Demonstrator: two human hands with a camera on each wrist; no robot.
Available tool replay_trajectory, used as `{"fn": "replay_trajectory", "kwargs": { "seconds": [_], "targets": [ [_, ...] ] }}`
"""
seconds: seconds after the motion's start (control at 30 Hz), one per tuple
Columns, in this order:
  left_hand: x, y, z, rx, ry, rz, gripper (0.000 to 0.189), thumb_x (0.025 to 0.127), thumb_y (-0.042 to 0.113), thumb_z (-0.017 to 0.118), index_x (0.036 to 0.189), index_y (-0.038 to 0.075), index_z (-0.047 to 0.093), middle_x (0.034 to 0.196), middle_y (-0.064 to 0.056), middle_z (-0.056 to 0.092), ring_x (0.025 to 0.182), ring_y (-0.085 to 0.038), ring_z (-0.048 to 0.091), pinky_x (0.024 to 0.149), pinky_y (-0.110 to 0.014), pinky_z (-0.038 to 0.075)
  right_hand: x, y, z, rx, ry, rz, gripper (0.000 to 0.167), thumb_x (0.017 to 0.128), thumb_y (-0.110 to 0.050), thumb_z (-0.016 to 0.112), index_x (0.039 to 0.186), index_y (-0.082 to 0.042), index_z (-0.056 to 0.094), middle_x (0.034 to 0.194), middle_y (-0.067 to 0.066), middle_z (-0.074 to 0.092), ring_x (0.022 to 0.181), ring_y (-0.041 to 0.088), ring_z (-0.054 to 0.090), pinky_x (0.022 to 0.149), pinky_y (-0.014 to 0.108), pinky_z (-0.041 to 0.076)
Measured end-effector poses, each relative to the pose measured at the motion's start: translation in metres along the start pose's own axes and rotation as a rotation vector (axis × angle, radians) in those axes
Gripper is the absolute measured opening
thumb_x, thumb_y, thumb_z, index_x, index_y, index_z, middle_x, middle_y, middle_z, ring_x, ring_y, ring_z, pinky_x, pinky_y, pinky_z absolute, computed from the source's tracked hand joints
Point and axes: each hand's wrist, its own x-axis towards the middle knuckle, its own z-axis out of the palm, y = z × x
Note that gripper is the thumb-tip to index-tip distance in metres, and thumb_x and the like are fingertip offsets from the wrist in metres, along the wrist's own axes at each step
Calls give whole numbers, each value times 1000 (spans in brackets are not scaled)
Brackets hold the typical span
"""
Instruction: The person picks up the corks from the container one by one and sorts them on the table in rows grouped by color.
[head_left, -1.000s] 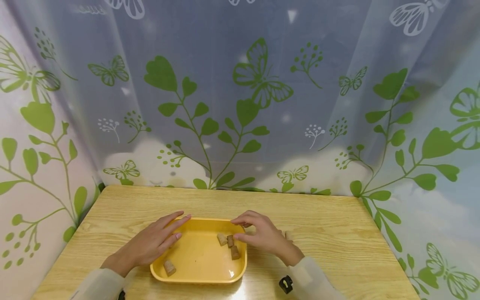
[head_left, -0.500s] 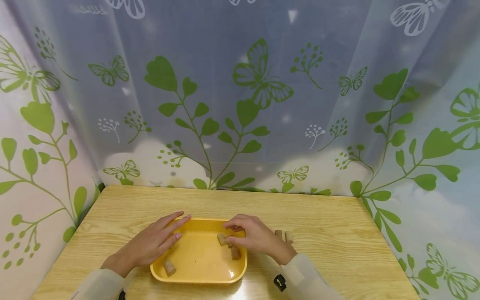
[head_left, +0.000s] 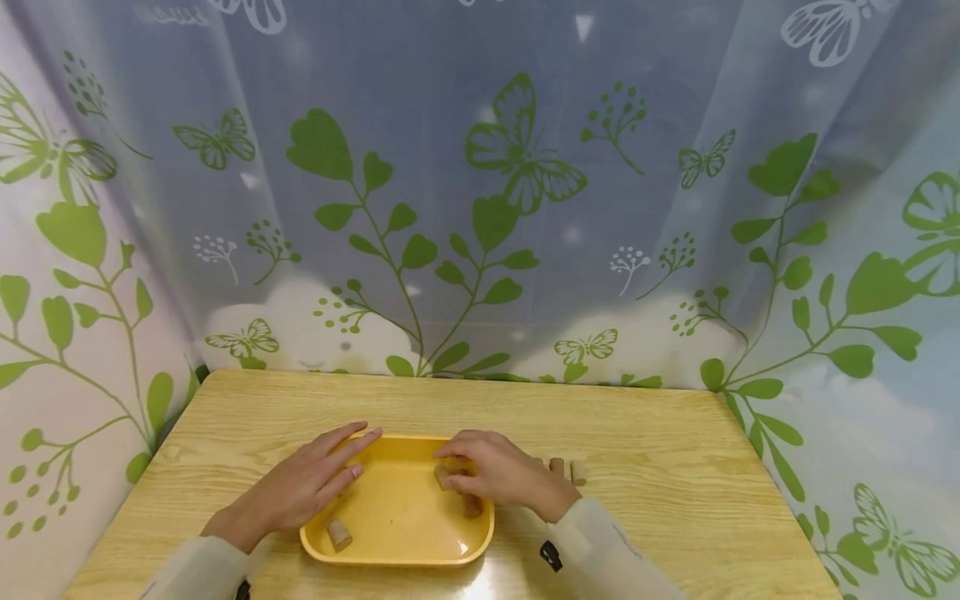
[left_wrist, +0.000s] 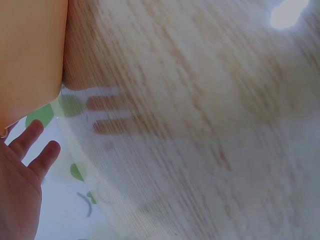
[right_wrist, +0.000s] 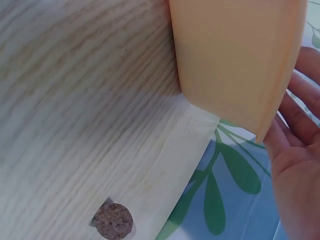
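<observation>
A yellow plastic tray (head_left: 397, 560) stands on the table. My left hand (head_left: 296, 492) rests along its left rim with fingers stretched out. Inside, a cork (head_left: 340, 535) lies at the near left. My right hand (head_left: 498, 473) reaches over the right rim, thumb and fingers apart and bent down around a light cork (head_left: 440, 477). A darker cork (head_left: 472, 506) shows just under the thumb; whatever else lies beneath this hand is hidden. In the right wrist view the tray's wall (right_wrist: 235, 60) covers the fingertips of the right hand (right_wrist: 300, 145).
Right of the tray, beside the right wrist, corks stand on the wooden table (head_left: 660, 500): a brown cork (head_left: 557, 466), a lighter cork (head_left: 577, 472) and one partly hidden. A patterned curtain (head_left: 480, 250) encloses the table's back and sides.
My right hand has moved left, farther into the tray toward the light cork, covering a small dark cork and uncovering corks on the table behind the wrist. The left hand has stayed still.
</observation>
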Motion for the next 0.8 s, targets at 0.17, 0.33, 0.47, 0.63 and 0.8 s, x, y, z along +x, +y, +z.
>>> {"fn": "replay_trajectory", "kwargs": {
  "seconds": [0.17,0.33,0.47,0.63,0.8],
  "targets": [
    [0,-1,0,-7,-3,4,53,120,38,43,172,28,38,173,-14,41,152,-44,49,115,-71,45,3,-2,0,-50,-20,-5,38,106,-26,75,141,-12,74,137,2,75,125,18,72,109,35,58],
    [0,-1,0,-8,7,11,53,120,36,43,172,28,37,173,-15,41,152,-44,49,116,-71,45,5,-2,2,-69,-43,-41,32,107,-20,74,137,-10,76,128,3,79,113,14,75,101,30,61],
    [0,-1,1,-7,5,8,53,120,36,43,172,26,39,173,-15,41,152,-44,49,115,-71,46,8,-1,5,-62,-61,-53,26,107,-17,73,133,-11,77,117,1,80,92,3,70,86,20,58],
    [0,-1,2,-14,-2,4,53,120,37,43,172,26,38,174,-14,40,152,-44,49,115,-72,45,11,-2,7,-80,-77,-41,19,108,-15,72,126,-12,78,106,-4,78,77,-3,59,75,16,51],
    [1,-1,1,-16,1,4,54,120,36,43,172,26,37,173,-15,41,152,-45,48,115,-72,45,15,-4,10,-107,-85,-38,11,111,-15,66,106,-13,76,83,-7,64,61,-1,50,64,16,43]
  ]
}}
